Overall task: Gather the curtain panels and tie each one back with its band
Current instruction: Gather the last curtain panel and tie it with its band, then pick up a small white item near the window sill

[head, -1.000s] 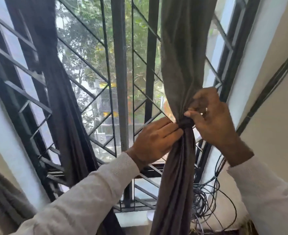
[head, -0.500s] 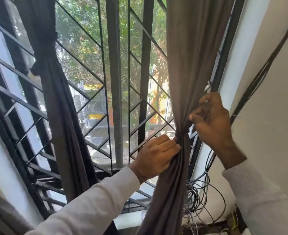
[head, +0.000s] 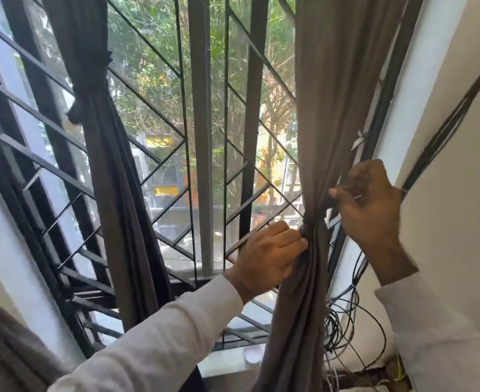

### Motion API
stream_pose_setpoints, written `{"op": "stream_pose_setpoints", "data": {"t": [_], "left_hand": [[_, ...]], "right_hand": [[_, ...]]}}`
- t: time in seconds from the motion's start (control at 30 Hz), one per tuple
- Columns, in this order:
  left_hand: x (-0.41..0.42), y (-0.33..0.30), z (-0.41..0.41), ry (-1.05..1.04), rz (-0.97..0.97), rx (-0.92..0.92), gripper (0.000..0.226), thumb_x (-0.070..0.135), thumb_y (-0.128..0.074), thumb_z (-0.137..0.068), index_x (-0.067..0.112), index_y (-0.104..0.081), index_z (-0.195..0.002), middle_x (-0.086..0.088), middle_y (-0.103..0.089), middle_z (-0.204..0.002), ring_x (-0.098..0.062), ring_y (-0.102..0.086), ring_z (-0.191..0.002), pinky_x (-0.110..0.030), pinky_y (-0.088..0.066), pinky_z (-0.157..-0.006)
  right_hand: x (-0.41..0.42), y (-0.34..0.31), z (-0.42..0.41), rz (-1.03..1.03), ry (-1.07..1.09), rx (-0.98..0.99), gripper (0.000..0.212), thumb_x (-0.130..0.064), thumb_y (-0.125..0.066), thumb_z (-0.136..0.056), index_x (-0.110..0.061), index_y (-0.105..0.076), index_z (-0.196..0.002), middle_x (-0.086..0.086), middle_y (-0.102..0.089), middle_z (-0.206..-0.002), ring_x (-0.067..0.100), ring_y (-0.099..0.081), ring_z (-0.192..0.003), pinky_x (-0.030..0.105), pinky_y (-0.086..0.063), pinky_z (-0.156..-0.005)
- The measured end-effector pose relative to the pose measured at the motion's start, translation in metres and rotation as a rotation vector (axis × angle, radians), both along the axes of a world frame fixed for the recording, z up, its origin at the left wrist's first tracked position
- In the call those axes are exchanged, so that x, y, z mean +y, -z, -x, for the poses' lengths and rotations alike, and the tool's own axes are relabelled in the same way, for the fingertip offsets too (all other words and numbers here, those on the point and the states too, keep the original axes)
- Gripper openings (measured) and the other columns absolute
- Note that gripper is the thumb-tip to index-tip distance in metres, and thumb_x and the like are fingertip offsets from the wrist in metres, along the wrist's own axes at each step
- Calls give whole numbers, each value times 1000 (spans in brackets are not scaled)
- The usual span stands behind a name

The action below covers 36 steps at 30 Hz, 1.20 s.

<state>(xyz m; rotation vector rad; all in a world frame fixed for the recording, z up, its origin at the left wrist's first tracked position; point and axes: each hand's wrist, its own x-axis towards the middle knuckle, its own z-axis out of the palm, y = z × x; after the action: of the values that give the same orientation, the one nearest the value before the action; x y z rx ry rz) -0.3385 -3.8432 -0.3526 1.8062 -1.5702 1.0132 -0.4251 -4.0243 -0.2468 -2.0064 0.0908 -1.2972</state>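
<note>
now we cinch the band [head: 313, 222] round the right curtain panel [head: 318, 108]: left hand [head: 267, 256] pinches the knot, right hand [head: 368, 205] grips the fabric above; we should pull snug, evenly.

Both hands, left hand [head: 267, 256] and right hand [head: 370, 206], at right curtain's [head: 318, 108] band [head: 313, 222].

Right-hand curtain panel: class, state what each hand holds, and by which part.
The left hand grips the right curtain panel at its gathered waist, beside the band. The right hand pinches the band's end above it.
</note>
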Motion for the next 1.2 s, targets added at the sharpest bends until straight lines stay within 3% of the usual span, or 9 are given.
{"op": "stream_pose_setpoints", "data": {"t": [0.13, 0.2, 0.33, 0.43, 0.5, 0.63, 0.8, 1.03, 1.2], "left_hand": [[-5, -1, -2, 2, 53, 128, 14, 3, -70, -99, 5, -79, -110, -7, -75, -104, -28, -63, -91, -48, -54, -74], [-2, -3, -6, -11, 84, 147, 14, 7, -71, -102, 6, -79, -112, -6, -76, -106, -26, -64, -94, -45, -55, -76], [10, 8, -14, -124, 160, 226, 13, 14, -77, -100, 8, -80, -111, -5, -77, -108, -23, -67, -97, -43, -58, -79], [21, 32, -22, -177, 117, 295, 11, 17, -72, -103, 9, -79, -108, -4, -75, -105, -20, -66, -95, -40, -57, -79], [31, 55, -27, -232, 104, 405, 10, 17, -69, -103, 11, -77, -104, -2, -73, -101, -19, -65, -92, -41, -57, -79], [57, 113, -38, -441, 147, 713, 6, 20, -70, -99, 18, -76, -98, 6, -69, -94, -13, -64, -86, -43, -57, -79], [90, 182, -45, -658, 76, 907, 6, 25, -71, -95, 19, -73, -93, 4, -68, -92, -18, -63, -84, -44, -56, -78], [103, 271, -56, -859, 1, 1218, 13, 23, -63, -96, 20, -75, -99, -3, -72, -101, -28, -68, -96, -40, -56, -87], [95, 348, -71, -943, -52, 1352, 19, 18, -61, -97, 18, -75, -110, -7, -74, -112, -32, -69, -106, -41, -56, -94]], "right_hand": [[-7, -1, -2, 26, 77, 79, 27, -8, -81, -86, -19, -60, -98, -14, -68, -80, -6, -63, -70, 30, -57, -75], [-6, -2, -1, 53, 138, 92, 23, -13, -80, -87, -22, -61, -99, -16, -68, -81, -6, -63, -71, 31, -56, -77], [12, 16, 3, 159, 245, -40, 15, -20, -73, -91, -19, -62, -101, -2, -68, -91, 14, -59, -75, 29, -48, -75], [43, 51, 3, 176, 160, -56, 9, -23, -71, -97, -17, -65, -101, -1, -66, -89, 18, -59, -76, 32, -49, -71], [64, 80, 0, 154, 59, 9, 9, -24, -70, -99, -16, -66, -102, -3, -65, -87, 15, -60, -74, 30, -51, -68], [95, 142, -8, 45, -114, 186, 11, -16, -70, -98, -21, -63, -105, -8, -62, -81, 5, -60, -74, 11, -45, -66], [109, 221, -41, -52, -141, 401, 15, -17, -70, -96, -25, -62, -106, -10, -66, -79, 8, -63, -69, 35, -55, -65], [129, 344, -96, -141, -171, 753, 17, -19, -65, -93, -28, -58, -105, -3, -69, -88, 22, -67, -84, 40, -58, -78], [130, 451, -135, -128, -195, 1009, 17, -13, -64, -91, -17, -63, -108, 11, -71, -95, 35, -67, -90, 39, -54, -80]]}}
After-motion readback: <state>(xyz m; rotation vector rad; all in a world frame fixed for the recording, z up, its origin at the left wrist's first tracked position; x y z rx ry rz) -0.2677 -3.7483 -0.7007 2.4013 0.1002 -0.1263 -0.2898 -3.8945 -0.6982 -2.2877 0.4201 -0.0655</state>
